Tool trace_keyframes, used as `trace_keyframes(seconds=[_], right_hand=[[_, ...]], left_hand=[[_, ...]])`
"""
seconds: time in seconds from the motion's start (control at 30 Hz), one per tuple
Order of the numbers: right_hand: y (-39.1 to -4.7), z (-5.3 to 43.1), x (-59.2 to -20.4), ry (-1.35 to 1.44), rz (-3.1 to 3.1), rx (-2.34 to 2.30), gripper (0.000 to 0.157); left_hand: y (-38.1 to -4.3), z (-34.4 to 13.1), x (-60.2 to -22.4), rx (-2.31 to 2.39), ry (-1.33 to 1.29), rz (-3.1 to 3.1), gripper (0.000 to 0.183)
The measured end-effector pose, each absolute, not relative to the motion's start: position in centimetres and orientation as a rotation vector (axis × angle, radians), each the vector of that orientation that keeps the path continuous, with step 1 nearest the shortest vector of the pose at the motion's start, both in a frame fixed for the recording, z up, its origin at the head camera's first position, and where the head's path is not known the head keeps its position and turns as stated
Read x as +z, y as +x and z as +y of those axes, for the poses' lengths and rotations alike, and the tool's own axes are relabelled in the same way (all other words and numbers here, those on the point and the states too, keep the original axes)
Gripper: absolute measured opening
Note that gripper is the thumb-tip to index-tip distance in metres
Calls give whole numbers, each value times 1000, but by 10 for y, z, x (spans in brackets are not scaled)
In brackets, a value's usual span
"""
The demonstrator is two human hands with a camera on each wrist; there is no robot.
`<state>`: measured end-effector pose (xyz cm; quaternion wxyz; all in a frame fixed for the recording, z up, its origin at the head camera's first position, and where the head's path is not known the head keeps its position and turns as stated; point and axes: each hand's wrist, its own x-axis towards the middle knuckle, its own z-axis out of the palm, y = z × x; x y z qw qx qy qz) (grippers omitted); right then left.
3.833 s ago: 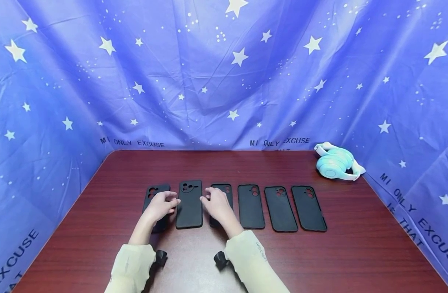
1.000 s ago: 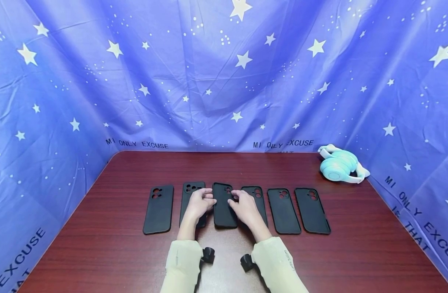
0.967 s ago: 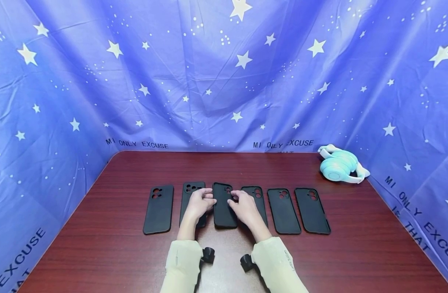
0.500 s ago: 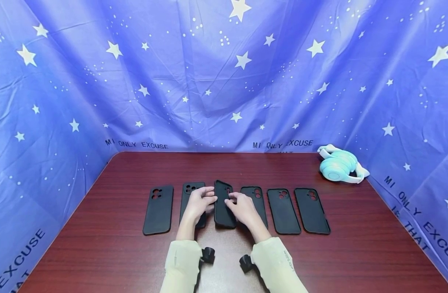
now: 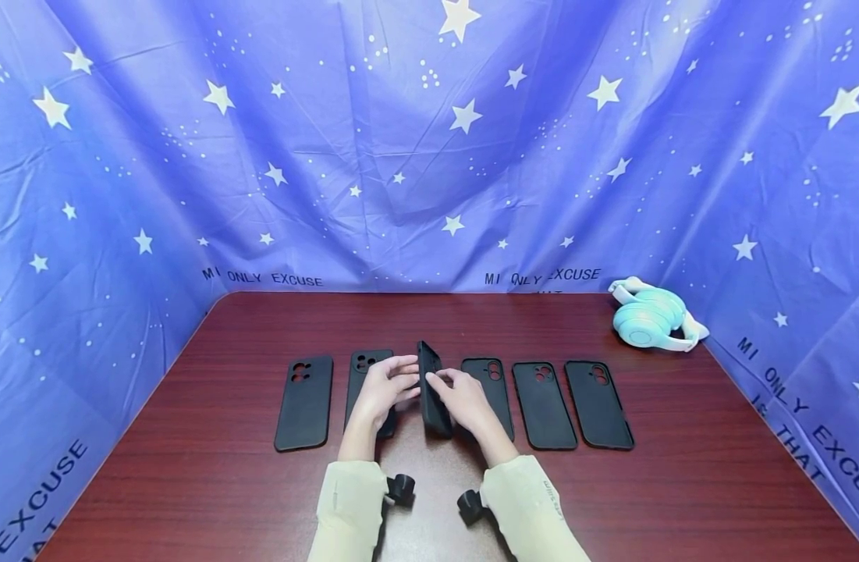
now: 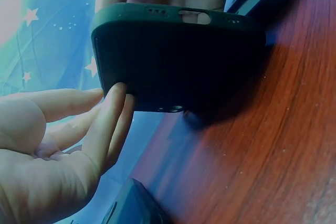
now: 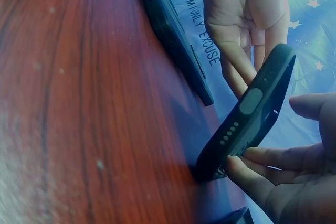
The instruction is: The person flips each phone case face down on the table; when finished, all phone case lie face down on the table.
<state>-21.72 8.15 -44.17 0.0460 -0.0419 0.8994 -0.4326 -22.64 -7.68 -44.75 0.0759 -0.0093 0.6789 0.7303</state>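
A black phone case (image 5: 434, 406), third from the left in a row, stands tilted on its right long edge, its left edge raised. My left hand (image 5: 380, 390) pinches the raised edge; in the left wrist view the thumb lies by the rim and the fingers (image 6: 113, 114) touch the dark outer back. In the right wrist view my right hand (image 7: 299, 166) touches the lower edge with its fingers, while the thumb (image 7: 307, 104) stands apart from the rim. The head view hides the right hand's fingertips behind the hand and the case.
Left of it lie two cases, back up: one at the row's end (image 5: 304, 406) and one (image 5: 359, 382) partly under my left hand. To the right are three with hollow sides up (image 5: 495, 390) (image 5: 544, 410) (image 5: 599, 406). Blue-white headphones (image 5: 643, 320) rest at the table's back right.
Both hands moved right from the second case to the third. That case has gone from lying nearly flat a second ago to steeply tilted, its left edge rising and swinging right.
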Motion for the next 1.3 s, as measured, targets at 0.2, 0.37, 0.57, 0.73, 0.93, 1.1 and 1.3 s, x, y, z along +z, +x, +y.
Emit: trace_keyframes(seconds=[0.2,0.37,0.57,0.73,0.93,1.1,1.3], right_hand=[[-216,80,-441,-117,2744,-1329,53],[-216,80,-441,-108,2747,-1336,51],[-217,81,-439,-126,2730,-1410,45],[-217,80,-438,-104,2725,-1471,37],[-218,80,-438,-69,2686,-1566,31],[-218,84,-436,-61,2592,-1650,31],[-220,89,-435,-32,2534,-1686,31]], left_hand=[[-225,-74,-446,2203,12,1999,41],[-226,-73,-446,2209,5,1972,41],[-226,-72,-448,2151,-3,1970,43],[-224,-71,-448,2065,21,2013,45],[-223,-69,-449,2026,10,2045,46],[-224,-69,-451,2005,4,2071,48],[-225,-69,-452,1966,-28,2114,48]])
